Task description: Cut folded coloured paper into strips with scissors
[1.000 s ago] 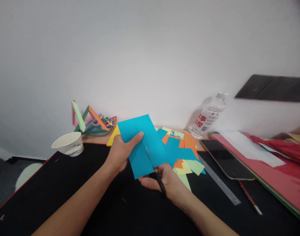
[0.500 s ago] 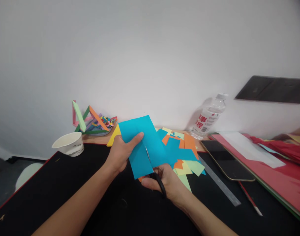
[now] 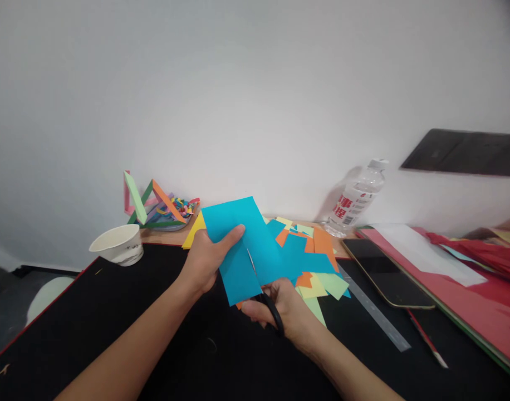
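A sheet of blue paper [image 3: 234,220] is held up above the black table. My left hand [image 3: 207,256] pinches its left side, thumb on the front face and fingers behind. My right hand [image 3: 280,309] grips a pair of scissors [image 3: 272,313] by the black handles. One metal blade lies over the paper along a cut line that runs up from the lower edge towards my left thumb; the other blade is hidden behind the sheet. A pile of orange, green, yellow and blue paper pieces [image 3: 315,263] lies just behind my right hand.
Left: a paper cup [image 3: 118,245], folded paper frames [image 3: 135,197] and a dish of colourful scraps [image 3: 177,211]. Right: a clear ruler [image 3: 376,312], a phone [image 3: 386,273], a red brush [image 3: 426,337], red paper sheets [image 3: 467,312]. A bottle [image 3: 356,197] stands by the wall.
Almost nothing differs. The scissor blades look slightly closer together along the cut, and my right thumb has shifted a little.
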Demonstrator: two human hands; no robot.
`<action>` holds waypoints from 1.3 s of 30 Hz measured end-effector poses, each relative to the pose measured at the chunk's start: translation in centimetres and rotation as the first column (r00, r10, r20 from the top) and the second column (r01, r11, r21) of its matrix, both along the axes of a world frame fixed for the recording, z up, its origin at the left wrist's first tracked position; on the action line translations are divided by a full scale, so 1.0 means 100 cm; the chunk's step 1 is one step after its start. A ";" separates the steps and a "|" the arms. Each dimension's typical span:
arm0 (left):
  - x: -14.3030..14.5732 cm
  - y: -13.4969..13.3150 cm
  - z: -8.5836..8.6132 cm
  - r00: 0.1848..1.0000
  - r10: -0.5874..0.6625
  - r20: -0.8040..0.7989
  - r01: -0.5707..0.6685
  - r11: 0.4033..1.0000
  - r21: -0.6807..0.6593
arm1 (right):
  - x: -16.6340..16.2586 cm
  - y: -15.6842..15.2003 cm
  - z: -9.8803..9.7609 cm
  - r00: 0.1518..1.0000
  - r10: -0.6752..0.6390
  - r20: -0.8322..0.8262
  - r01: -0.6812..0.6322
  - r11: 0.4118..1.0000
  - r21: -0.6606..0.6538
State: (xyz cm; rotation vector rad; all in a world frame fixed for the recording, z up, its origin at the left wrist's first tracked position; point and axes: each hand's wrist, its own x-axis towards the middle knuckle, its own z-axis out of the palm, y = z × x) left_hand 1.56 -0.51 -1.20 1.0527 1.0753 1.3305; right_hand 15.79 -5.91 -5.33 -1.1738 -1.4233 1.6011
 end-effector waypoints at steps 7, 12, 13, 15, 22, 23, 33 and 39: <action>-0.001 0.000 -0.002 1.000 -0.005 0.003 0.005 1.000 0.006 | 0.001 0.001 -0.006 1.000 0.005 -0.025 -0.004 1.000 0.029; -0.001 0.000 -0.002 1.000 -0.001 -0.008 0.000 1.000 -0.011 | 0.000 0.002 -0.012 1.000 0.001 -0.029 -0.001 1.000 0.026; 0.000 0.001 -0.001 1.000 0.001 -0.010 -0.001 1.000 -0.013 | 0.000 0.002 -0.012 1.000 -0.003 -0.029 0.004 1.000 0.021; 0.000 0.001 0.000 1.000 0.005 -0.012 -0.005 1.000 -0.013 | -0.001 0.002 -0.010 1.000 -0.012 -0.023 0.012 1.000 0.008; -0.001 0.000 0.000 1.000 0.008 -0.008 -0.008 1.000 0.005 | 0.001 0.002 -0.012 0.999 -0.031 0.015 0.031 0.999 0.012; -0.001 0.000 0.000 1.000 0.009 -0.008 -0.009 1.000 0.007 | 0.001 0.002 -0.014 0.999 -0.030 0.014 0.030 0.999 0.014; 0.000 -0.001 0.001 1.000 -0.002 0.003 0.002 1.000 0.005 | -0.001 0.001 -0.015 0.999 -0.032 -0.009 0.032 0.999 0.006; 0.001 -0.001 0.000 1.000 -0.022 0.013 0.022 0.999 0.025 | -0.002 0.001 -0.012 0.999 -0.011 -0.050 0.012 1.000 0.021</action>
